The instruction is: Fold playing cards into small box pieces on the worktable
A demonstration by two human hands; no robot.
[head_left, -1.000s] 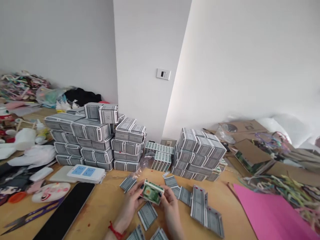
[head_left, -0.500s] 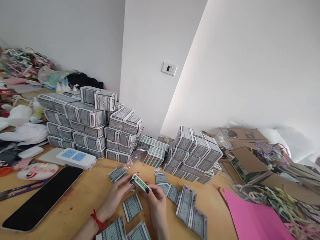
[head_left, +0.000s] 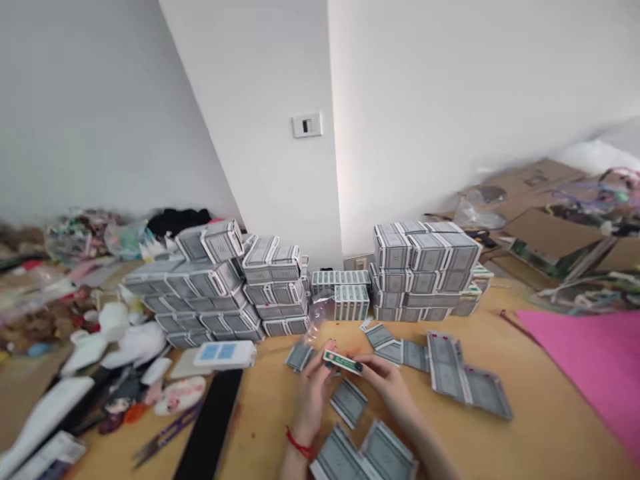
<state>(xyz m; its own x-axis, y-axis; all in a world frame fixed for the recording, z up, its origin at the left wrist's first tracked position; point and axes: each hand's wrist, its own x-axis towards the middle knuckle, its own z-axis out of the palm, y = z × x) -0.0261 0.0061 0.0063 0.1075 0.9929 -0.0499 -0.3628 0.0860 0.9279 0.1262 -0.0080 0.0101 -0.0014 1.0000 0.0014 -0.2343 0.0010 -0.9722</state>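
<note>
Between my two hands I hold a small green-and-white playing card box [head_left: 343,362], tilted slightly. My left hand [head_left: 315,383] grips its left end, and a red string bracelet circles that wrist. At the other end, the fingers of my right hand [head_left: 383,380] pinch the box. Just below lies a grey patterned card piece [head_left: 349,402] on the table. Closer to me are joined card panels [head_left: 340,457], partly behind my forearms. A folded card panel assembly [head_left: 453,370] lies to the right of my right hand.
Grey card-covered blocks are stacked at the left [head_left: 195,283] and right [head_left: 425,267]. Several green-and-white boxes [head_left: 351,303] stand between them. A black phone [head_left: 210,427], purple-handled snips [head_left: 167,433] and a power strip [head_left: 225,354] lie left. Pink paper [head_left: 575,360] is at the right.
The camera view has turned and tilted, so the table's contents appear shifted and rotated. Both hands still hold the same box, now closer to level in view.
</note>
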